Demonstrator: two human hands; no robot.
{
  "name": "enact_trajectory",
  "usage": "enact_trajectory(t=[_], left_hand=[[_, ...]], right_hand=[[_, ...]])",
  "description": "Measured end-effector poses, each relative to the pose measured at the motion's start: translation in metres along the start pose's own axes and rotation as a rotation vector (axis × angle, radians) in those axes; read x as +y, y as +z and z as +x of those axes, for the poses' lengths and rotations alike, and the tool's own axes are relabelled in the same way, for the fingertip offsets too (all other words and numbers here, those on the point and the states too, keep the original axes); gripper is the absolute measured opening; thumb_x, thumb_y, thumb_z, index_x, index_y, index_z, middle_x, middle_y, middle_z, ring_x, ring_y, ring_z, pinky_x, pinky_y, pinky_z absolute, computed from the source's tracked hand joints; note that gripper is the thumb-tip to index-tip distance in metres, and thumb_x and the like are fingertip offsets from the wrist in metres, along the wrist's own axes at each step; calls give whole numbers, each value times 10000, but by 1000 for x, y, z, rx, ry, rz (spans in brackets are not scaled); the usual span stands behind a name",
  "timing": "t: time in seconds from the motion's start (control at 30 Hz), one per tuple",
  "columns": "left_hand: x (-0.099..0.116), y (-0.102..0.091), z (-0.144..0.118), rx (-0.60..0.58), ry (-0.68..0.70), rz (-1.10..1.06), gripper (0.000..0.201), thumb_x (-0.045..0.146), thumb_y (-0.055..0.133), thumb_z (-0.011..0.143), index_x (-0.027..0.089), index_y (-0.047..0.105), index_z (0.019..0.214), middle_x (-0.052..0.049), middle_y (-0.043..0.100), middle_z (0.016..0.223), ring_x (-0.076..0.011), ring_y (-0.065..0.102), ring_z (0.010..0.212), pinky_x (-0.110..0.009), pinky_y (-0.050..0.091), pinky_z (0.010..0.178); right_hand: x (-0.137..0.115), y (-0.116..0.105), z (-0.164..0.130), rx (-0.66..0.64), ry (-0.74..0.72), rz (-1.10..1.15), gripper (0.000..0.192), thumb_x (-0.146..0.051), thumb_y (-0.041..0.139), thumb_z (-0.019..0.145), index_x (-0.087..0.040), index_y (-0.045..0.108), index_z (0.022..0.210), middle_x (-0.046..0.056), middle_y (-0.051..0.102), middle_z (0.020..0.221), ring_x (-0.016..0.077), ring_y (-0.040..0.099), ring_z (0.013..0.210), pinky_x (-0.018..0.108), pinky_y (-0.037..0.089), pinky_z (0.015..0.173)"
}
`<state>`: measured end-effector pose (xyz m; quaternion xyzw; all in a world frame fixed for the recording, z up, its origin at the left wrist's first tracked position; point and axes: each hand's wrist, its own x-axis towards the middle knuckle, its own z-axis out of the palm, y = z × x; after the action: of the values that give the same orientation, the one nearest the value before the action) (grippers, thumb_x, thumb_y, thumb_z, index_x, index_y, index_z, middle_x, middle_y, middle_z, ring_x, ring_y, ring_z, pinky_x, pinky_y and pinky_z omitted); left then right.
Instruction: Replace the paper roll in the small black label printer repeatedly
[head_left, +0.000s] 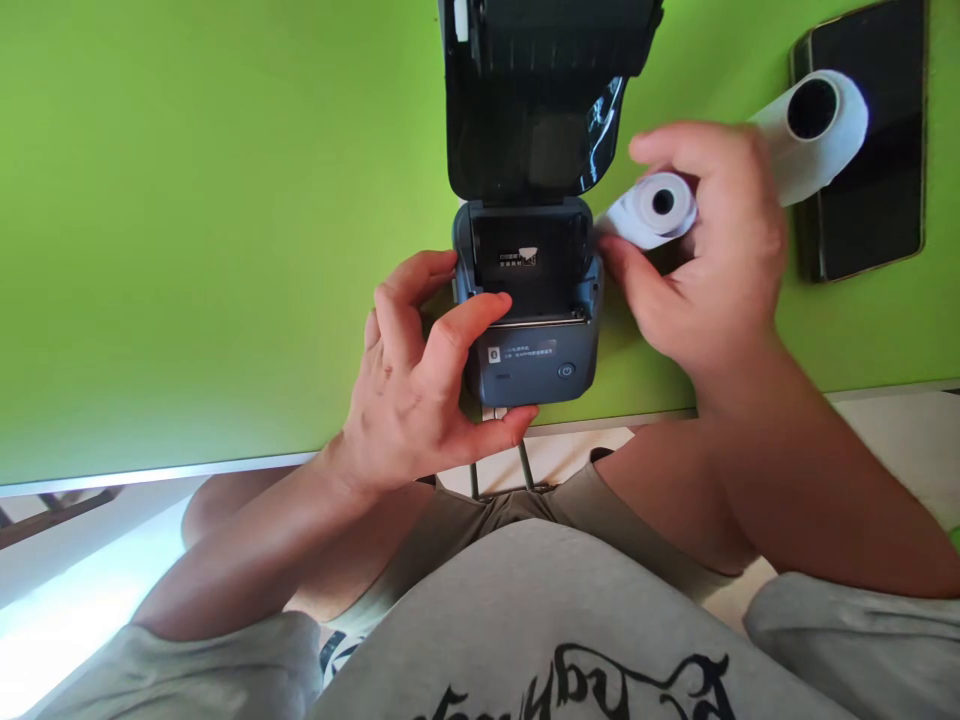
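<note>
A small dark blue-grey label printer [534, 365] lies near the table's front edge. Its glossy black lid [525, 140] is swung up and back, exposing the paper compartment. My left hand [420, 370] grips the printer from its left side, the index fingertip over the compartment and the thumb at the front edge. Just right of the printer, my right hand [712, 240] is closed around a small white paper roll [664, 203] with a dark core hole. The roll's end is tilted toward me, and part of it is hidden by the fingers.
Behind my right hand is a larger white paper roll [795, 150], overlapping a black phone [874, 160] at the right. The green tabletop [225, 220] ends at a pale front edge, with my lap below it.
</note>
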<state>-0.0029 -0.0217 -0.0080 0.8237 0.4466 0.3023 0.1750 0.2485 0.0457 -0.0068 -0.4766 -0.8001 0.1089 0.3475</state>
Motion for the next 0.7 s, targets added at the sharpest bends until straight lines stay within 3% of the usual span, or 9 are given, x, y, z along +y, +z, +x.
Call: enact_trajectory(t=[0.1, 0.2, 0.3, 0.4, 0.5, 0.6, 0.7], left_hand=[[-1, 0, 0, 14, 19, 2, 820, 556, 749, 802, 283, 350, 1464, -176, 354, 1418, -383, 464, 1325, -603, 554, 994], [0, 0, 0, -7, -9, -10, 800, 536, 750, 810, 310, 343, 1461, -171, 350, 1425, -381, 460, 1335, -596, 540, 1021], [1, -1, 0, -11, -15, -13, 793, 524, 750, 814, 309, 342, 1460, -172, 343, 1427, -382, 459, 1335, -594, 536, 1030], [1, 0, 0, 1, -1, -5, 803, 540, 746, 812, 297, 344, 1463, -174, 341, 1428, -382, 463, 1322, -601, 546, 1005], [1, 0, 0, -1, -6, -13, 804, 522, 744, 811, 307, 338, 1471, -175, 340, 1431, -379, 462, 1323, -603, 540, 1008], [1, 0, 0, -10, -22, -23, 798, 500, 748, 810, 323, 337, 1471, -171, 339, 1434, -382, 459, 1339, -601, 531, 1022], [1, 1, 0, -11, -23, -19, 792, 509, 744, 813, 325, 340, 1470, -166, 336, 1429, -377, 457, 1341, -597, 534, 1025]], right_hand=[[-2, 1, -1, -62, -12, 169, 661, -115, 571, 863, -361, 415, 1456, 10, 696, 1224, 181, 697, 1125, 373, 597, 1007], [-3, -1, 0, -94, -53, 61, 604, -68, 570, 799, -302, 535, 1354, 35, 682, 1223, 194, 680, 1133, 356, 603, 984], [-1, 0, 0, -29, -66, -39, 495, -110, 636, 806, -261, 605, 1276, 70, 646, 1134, 200, 660, 1075, 352, 599, 928], [4, 5, -2, 28, -19, 42, 504, -148, 626, 853, -281, 562, 1335, 73, 645, 1193, 202, 663, 1094, 356, 591, 923], [5, 6, -3, -1, 9, 142, 565, -118, 539, 870, -309, 485, 1398, 67, 650, 1284, 204, 672, 1127, 359, 593, 921], [3, 2, -1, -61, -46, 49, 574, -97, 574, 841, -310, 516, 1370, 49, 674, 1244, 205, 670, 1143, 363, 586, 982], [2, 0, 1, -43, -73, -3, 518, -134, 655, 846, -309, 564, 1325, 38, 679, 1170, 200, 669, 1117, 352, 590, 968]])
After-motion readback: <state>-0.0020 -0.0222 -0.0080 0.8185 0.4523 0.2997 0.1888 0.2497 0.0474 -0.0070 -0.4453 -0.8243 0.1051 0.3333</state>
